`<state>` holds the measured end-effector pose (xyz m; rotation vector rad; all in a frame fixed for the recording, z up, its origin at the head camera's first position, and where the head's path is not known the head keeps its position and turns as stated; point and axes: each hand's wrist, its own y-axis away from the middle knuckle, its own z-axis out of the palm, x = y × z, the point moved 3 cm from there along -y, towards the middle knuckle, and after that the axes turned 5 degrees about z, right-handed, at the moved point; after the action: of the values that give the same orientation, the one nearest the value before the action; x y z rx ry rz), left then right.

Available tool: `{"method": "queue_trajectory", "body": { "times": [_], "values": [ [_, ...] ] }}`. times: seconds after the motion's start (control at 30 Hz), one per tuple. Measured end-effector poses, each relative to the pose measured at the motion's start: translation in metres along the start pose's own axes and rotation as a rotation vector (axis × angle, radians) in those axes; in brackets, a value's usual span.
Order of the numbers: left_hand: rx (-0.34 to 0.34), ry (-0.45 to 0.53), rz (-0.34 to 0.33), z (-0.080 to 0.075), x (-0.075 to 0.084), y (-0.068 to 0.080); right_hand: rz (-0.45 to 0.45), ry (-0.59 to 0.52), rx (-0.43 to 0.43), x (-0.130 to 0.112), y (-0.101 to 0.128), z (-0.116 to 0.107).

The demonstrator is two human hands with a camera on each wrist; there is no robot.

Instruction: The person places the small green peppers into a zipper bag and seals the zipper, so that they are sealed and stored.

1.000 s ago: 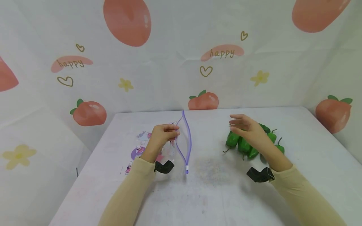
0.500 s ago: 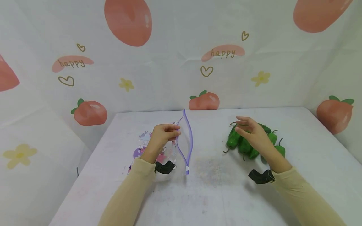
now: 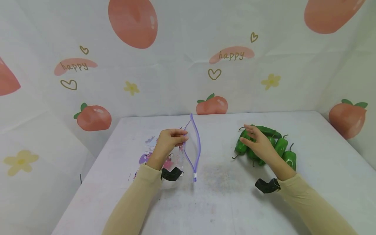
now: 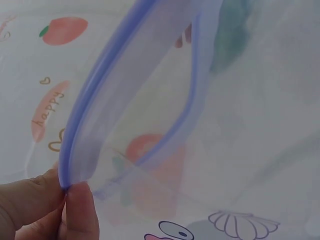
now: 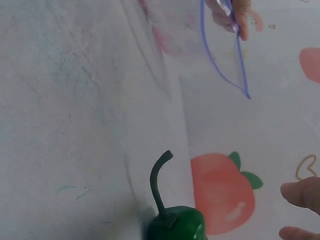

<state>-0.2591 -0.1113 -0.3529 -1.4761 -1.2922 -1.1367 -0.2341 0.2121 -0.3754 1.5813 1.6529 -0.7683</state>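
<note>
Ideally, the right hand [image 3: 258,143], its fingers loosely spread just above the green peppers [image 3: 279,147], curls round one while the left hand [image 3: 170,140] pinches the zip bag [image 3: 192,147] rim, holding its mouth agape.

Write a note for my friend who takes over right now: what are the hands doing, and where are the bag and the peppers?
Left hand pinches the zip bag by its purple rim, mouth held open.
Right hand is open, fingers spread over the green peppers, gripping none.
The peppers lie piled on the table, to the right of the bag.
Done: bag opened.
Left: no pepper is in the bag yet.
</note>
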Motion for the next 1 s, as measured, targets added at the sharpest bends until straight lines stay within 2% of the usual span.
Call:
{"method": "queue_trajectory", "body": {
  "times": [0.43,1.0],
  "values": [
    [0.007,-0.010,-0.014,0.000,0.001,0.000,0.105,0.064,-0.033,0.003,-0.012,0.004],
    [0.004,0.007,-0.013,0.001,0.000,-0.001,0.126,0.170,-0.072,0.005,-0.026,0.014]
  ]
}}
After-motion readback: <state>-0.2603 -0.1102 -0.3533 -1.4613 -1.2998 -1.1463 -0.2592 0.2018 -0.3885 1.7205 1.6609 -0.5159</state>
